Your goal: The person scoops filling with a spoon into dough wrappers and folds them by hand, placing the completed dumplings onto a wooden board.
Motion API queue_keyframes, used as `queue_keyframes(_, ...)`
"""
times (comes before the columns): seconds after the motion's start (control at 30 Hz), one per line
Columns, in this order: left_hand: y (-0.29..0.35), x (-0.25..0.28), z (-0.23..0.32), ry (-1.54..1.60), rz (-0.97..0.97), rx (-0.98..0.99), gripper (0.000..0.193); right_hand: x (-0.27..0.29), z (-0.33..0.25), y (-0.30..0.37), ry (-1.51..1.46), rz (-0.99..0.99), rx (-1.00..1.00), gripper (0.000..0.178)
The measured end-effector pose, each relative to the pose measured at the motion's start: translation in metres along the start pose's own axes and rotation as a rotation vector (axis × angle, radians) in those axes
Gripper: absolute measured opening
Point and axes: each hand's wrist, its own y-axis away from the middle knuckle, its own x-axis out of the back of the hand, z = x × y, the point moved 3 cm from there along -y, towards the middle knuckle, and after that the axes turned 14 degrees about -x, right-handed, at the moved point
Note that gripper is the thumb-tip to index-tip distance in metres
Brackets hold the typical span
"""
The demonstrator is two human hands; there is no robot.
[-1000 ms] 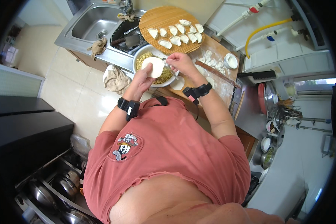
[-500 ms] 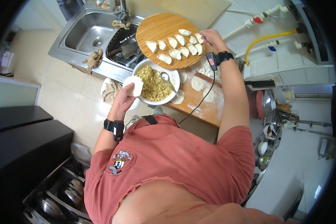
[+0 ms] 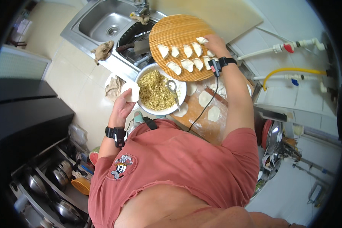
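Pinching a pale round wrapper point(image 3: 130, 92) between the thumb and fingers of the left hand point(image 3: 121, 106), just left of the rim of a white bowl point(image 3: 182, 89). Reaching the right hand point(image 3: 216, 45) over the far right edge of a round bamboo board point(image 3: 174, 30), close against one of the white folded dumplings point(image 3: 187, 65); cannot tell whether clamped on that dumpling or on the board, with fingertips partly hidden. Seeing the dumplings in loose rows across the board, just beyond the bowl. Having chopped yellow-green filling point(image 3: 154, 89) in the bowl, with a metal spoon point(image 3: 175, 95) against its right side. Finding more flat wrappers point(image 3: 205, 98) on the floured wooden worktop point(image 3: 201, 123), near a brown rolling pin point(image 3: 221, 99). Wearing black wrist devices point(image 3: 119, 135) and a red shirt point(image 3: 171, 152). Facing a steel sink point(image 3: 102, 24) at far left, with a crumpled cloth point(image 3: 103, 52) on its near edge.
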Motion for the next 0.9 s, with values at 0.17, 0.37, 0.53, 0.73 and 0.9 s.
queue_keyframes(0.17, 0.003, 0.001, -0.007, 0.021, -0.015, 0.013, 0.032, 0.019, -0.048, 0.013, -0.224, 0.089, 0.189, 0.026)
queue_keyframes(0.37, 0.004, 0.006, -0.002, 0.030, -0.039, 0.006, 0.033, 0.012, -0.137, 0.020, -0.050, 0.288, 0.546, 0.025)
queue_keyframes(0.53, 0.008, 0.020, 0.009, 0.035, -0.031, 0.001, 0.034, -0.014, -0.150, 0.011, -0.020, 0.225, 0.592, 0.028)
queue_keyframes(0.73, 0.009, 0.041, 0.026, 0.081, -0.037, 0.016, 0.032, 0.008, -0.109, 0.053, -0.692, 0.089, 0.247, 0.023)
queue_keyframes(0.9, 0.012, 0.042, 0.049, 0.003, -0.022, 0.003, 0.034, -0.044, -0.018, 0.135, -0.748, -0.381, -0.386, 0.036)
